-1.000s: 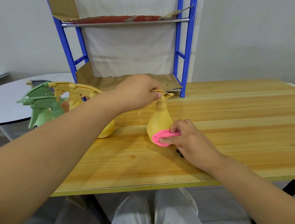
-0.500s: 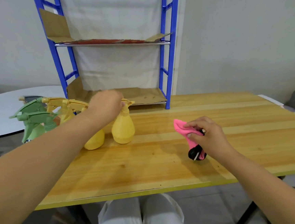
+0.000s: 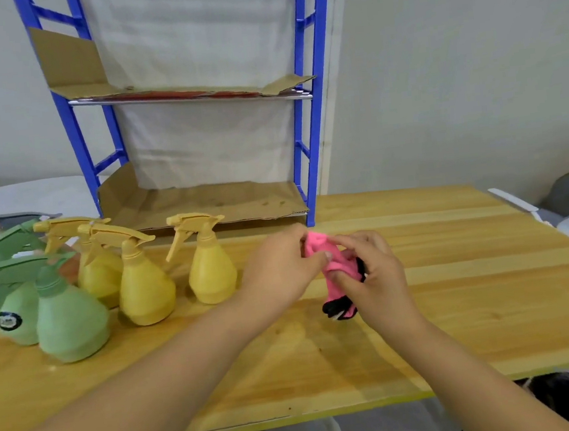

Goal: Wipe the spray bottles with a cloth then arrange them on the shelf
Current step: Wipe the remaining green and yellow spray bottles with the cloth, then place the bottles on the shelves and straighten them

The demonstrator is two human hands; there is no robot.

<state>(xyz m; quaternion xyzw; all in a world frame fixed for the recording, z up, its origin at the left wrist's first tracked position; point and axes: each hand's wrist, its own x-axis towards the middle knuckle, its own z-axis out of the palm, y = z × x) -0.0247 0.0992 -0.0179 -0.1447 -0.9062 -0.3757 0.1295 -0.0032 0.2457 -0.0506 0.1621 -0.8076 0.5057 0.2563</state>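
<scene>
1. Holding a pink cloth (image 3: 328, 263) between them, both grips meet low over the wooden desk (image 3: 470, 268).
2. The left grip (image 3: 277, 271) is clamped on the cloth's upper end, with thumb and curled fingers pinching it.
3. The right grip (image 3: 378, 276) is clamped on the cloth's middle, its fingers curled round the fabric.
4. A black trim (image 3: 334, 309) on the cloth hangs out below the right grip, close to the desk; whether it touches the wood cannot be told.
5. Just left of the left grip, and apart from it, the nearest yellow spray bottle (image 3: 210, 273) stands upright with its trigger pointing left.
6. Further left of that grip stand a second yellow bottle (image 3: 145, 292) and a third yellow bottle (image 3: 97, 276), close together and upright.
7. Furthest left of the grips, a front green bottle (image 3: 70, 323) and a rear green bottle (image 3: 15, 318) stand at the desk's end, with a grey sprayer head (image 3: 18, 218) showing behind them.
8. Beyond both grips, the blue shelf (image 3: 306, 165) stands at the desk's far side.
9. The shelf's lower cardboard liner (image 3: 206, 201) lies beyond the left grip, with an upper cardboard liner (image 3: 175, 89) high above it.
</scene>
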